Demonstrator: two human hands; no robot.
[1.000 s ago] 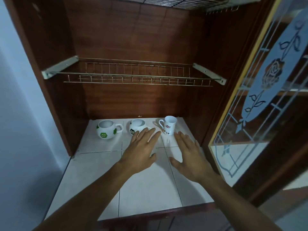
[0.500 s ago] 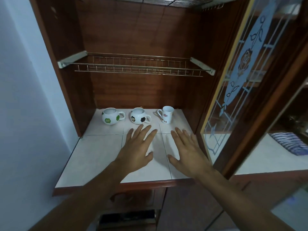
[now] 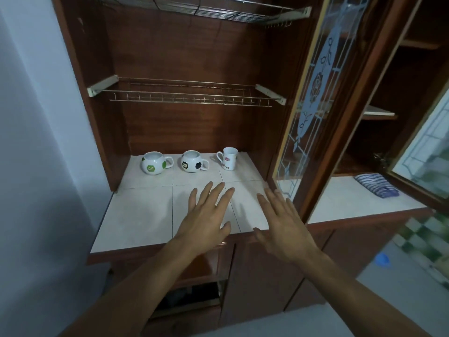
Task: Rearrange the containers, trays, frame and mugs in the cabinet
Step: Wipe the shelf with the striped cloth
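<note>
nearest the camera, both hands hover flat above the front edge of the tiled shelf (image 3: 136, 215), palms down and empty. the left hand (image 3: 206, 220) has its fingers spread apart and clasps nothing; the right hand (image 3: 283, 224), just beside it toward the glass door (image 3: 313, 93), is likewise spread and holds nothing. whether either palm touches the tile cannot be told.

farther back on the tiled shelf, against the cabinet's rear wall, three mugs stand upright in a row, well apart from the hands. the green-patched round mug (image 3: 153, 163) is at the shelf's left end, the black-patched round mug (image 3: 192, 161) sits at the middle, and the tall white mug (image 3: 229, 158) stands toward the glass door, handle turned toward the round pair.

these look like glazed ceramic: stiff, moderately heavy, slick and liable to chip if knocked together. the round ones are probably best taken by the handle or cupped around the belly; the tall one is narrower and tippier, so a grasp around its body seems safer.

above the tiled shelf a wire rack (image 3: 189, 96) spans the cabinet, bare. no containers, trays or frame are visible.
</note>
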